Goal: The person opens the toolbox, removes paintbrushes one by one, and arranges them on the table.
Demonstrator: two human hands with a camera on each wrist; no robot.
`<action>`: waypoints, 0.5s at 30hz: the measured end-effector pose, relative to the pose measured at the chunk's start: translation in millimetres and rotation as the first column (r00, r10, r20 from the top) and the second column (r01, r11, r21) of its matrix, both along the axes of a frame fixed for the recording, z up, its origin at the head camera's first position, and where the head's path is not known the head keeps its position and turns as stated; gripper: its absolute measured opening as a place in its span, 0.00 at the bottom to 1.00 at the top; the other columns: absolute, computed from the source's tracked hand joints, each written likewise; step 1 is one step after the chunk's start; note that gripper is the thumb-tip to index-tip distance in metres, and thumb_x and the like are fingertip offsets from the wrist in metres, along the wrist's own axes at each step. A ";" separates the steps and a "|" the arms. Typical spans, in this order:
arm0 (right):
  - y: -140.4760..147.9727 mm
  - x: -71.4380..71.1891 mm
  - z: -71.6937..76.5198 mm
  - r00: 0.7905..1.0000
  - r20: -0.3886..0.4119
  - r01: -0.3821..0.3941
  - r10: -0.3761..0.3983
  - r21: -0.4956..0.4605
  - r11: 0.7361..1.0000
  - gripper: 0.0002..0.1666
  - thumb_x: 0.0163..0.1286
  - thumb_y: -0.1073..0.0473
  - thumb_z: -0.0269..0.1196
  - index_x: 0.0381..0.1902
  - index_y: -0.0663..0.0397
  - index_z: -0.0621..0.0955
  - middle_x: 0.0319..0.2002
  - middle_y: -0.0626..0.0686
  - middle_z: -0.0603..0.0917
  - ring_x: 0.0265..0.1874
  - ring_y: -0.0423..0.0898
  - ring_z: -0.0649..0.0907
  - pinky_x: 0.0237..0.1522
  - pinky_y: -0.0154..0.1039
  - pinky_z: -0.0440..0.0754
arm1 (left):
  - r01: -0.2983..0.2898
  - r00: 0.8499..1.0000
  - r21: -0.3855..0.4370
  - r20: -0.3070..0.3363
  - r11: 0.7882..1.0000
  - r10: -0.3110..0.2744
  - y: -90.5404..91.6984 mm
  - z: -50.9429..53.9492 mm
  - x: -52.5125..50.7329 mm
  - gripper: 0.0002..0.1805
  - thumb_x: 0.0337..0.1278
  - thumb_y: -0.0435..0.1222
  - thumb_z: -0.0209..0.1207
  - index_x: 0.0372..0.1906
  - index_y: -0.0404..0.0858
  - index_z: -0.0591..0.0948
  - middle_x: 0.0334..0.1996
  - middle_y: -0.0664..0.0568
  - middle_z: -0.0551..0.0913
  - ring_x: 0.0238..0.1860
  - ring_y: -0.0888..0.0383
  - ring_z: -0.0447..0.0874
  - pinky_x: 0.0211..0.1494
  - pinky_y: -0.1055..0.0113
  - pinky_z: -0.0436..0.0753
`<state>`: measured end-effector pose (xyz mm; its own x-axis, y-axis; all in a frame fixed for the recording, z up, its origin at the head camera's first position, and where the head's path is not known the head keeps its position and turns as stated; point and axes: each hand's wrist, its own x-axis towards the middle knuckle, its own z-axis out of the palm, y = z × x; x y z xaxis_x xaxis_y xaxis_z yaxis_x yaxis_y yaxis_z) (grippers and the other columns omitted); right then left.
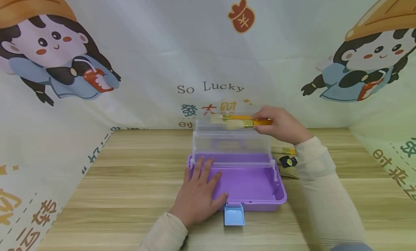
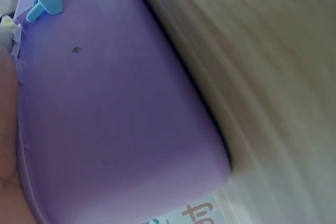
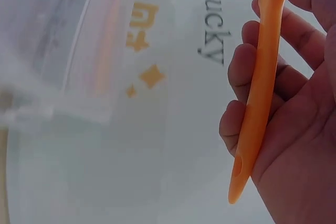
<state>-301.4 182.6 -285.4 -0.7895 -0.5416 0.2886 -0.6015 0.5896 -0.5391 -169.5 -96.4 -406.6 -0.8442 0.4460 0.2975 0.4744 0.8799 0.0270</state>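
Note:
My right hand holds a paintbrush with pale bristles above the clear upper part of a purple box. In the right wrist view, its orange handle lies between thumb and curled fingers. A second paintbrush shows just behind; a blurred orange streak appears through the clear plastic in the right wrist view. My left hand, fingers spread, rests over the left side of the purple box. The box stands opened, with its light-blue latch hanging at the front.
Right of the box, partly behind my right forearm, lie a paintbrush, a small black item with a yellow-green mark, and another brush-like thing. A printed cloth hangs behind the wooden tabletop and along its sides.

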 end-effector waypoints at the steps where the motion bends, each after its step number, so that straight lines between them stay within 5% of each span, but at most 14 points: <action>1: 5.8 3.8 -0.7 1.000 -0.003 0.005 -0.005 0.005 1.000 0.16 0.67 0.62 0.66 0.52 0.59 0.84 0.42 0.51 0.83 0.41 0.47 0.80 0.46 0.49 0.80 | 0.000 1.000 0.001 0.004 1.000 0.000 0.4 -0.3 0.3 0.37 0.65 0.64 0.44 0.67 0.46 0.76 0.75 0.42 0.55 0.77 0.40 0.44 0.71 0.33 0.51; 15: 86.2 53.5 -39.0 0.988 -0.087 0.136 -0.131 0.055 0.989 0.10 0.67 0.62 0.67 0.46 0.53 0.86 0.38 0.45 0.83 0.35 0.42 0.78 0.42 0.45 0.82 | 0.003 1.000 0.004 -0.021 1.000 -0.003 0.3 -1.8 -2.5 0.36 0.65 0.64 0.44 0.66 0.46 0.77 0.75 0.41 0.57 0.76 0.39 0.45 0.70 0.33 0.51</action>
